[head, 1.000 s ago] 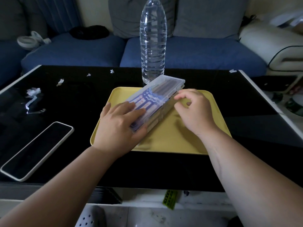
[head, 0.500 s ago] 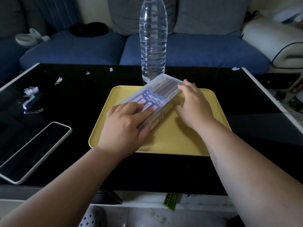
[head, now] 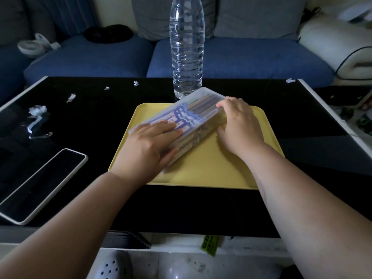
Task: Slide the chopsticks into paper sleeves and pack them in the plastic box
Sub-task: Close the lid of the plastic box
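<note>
Flat left hand [head: 149, 146] is pressing the box [head: 194, 114] closed, right hand [head: 239, 125] is gripping its far edge: final packing step, probably needing a firm snap next.

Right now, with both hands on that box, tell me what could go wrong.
The plastic box has its far end close to the water bottle; a push forward could topple the bottle. The left hand presses flat on the lid while the right hand grips the far corner; uneven pressure may leave the lid partly unlatched. The box lies diagonally on the yellow tray and might skid under the pressing.
</note>
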